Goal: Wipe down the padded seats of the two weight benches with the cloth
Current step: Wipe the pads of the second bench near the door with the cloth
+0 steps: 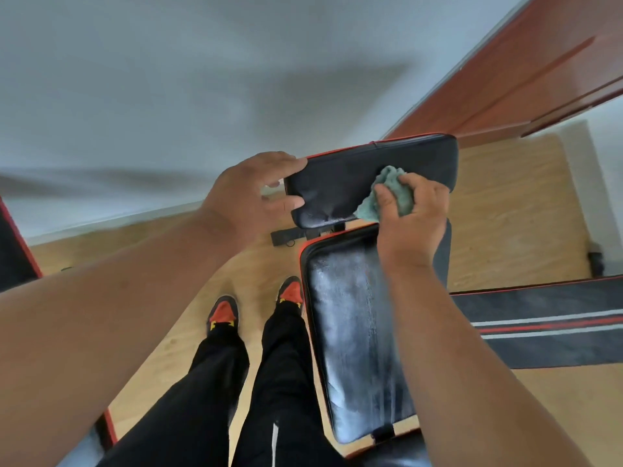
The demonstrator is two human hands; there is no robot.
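Right hand (409,214) covers most of the cloth (391,190); only its bunched top and left edge show. Right forearm hides the right side of the long seat pad (350,332). Left hand (246,193) covers the near corner of the short pad (371,166). Second bench (553,321) cut off by right edge. Dark object (13,251) at left edge cropped, cannot tell what. Whole view motion-blurred.

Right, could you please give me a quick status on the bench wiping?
Right hand grips green cloth on far pad. Left hand steadies that pad's end. Near pad shows streaks. Nothing in the way.
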